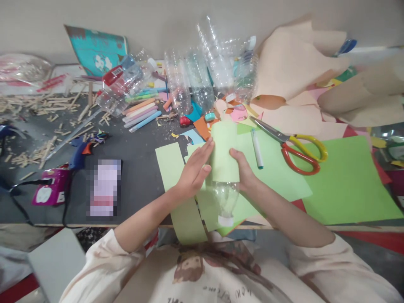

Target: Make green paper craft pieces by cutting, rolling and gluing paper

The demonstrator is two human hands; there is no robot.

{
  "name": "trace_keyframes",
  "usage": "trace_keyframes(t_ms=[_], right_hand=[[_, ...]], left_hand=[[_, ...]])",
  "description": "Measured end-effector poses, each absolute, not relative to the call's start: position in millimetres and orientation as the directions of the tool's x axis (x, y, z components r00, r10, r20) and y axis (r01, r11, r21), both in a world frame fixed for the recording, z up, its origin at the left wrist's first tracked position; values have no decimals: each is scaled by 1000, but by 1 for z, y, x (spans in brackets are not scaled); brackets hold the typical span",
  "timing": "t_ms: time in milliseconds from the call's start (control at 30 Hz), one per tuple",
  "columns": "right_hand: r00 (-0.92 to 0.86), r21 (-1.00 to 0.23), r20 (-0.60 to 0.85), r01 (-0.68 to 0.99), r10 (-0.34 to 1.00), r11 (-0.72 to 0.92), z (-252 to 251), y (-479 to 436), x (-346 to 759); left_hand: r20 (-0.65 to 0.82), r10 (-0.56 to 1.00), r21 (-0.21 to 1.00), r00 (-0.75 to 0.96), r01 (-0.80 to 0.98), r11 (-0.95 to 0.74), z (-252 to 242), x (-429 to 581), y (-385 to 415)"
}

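A clear plastic bottle lies with its white cap toward me, over sheets of green paper. A pale green paper sleeve is wrapped around its body, leaving the clear neck end bare. My right hand grips the wrapped bottle from the right side, thumb on the paper. Stretched out flat, the fingers of my left hand rest against the sleeve's left side. Beneath my left hand lie pale green paper strips. To the right are a marker and large scissors with red and yellow handles.
Several clear bottles stand along the back. A phone, a purple box and a blue glue gun lie at left, near scattered wood sticks. Brown paper and bright green paper fill the right.
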State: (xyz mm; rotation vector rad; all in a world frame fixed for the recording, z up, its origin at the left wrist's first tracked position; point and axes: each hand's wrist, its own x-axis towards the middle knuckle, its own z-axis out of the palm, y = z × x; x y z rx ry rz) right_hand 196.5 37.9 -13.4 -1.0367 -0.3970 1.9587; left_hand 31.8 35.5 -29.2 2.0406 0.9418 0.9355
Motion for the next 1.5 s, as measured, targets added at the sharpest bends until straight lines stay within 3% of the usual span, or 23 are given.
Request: trace_keyframes(t_ms=[233, 433, 600, 1100, 1500], right_hand=[[-365, -616, -499, -489, 786, -618, -10, 26, 188], [-173, -633, -523, -578, 835, -516, -10, 41, 199], [-19, -699, -494, -586, 870, -409, -11, 57, 217], [-9, -663, -484, -650, 875, -373, -11, 56, 214], [3, -717, -463, -588, 886, -373, -12, 51, 207]], left_hand=[[308, 835, 818, 456, 322, -477, -27, 30, 43], [314, 711, 795, 629, 235, -559, -26, 35, 34], [325, 663, 804, 675, 172, -569, -23, 34, 31], [444, 714, 797, 541, 126, -591, -30, 36, 32], [336, 782, 846, 525, 198, -496, -26, 36, 35]])
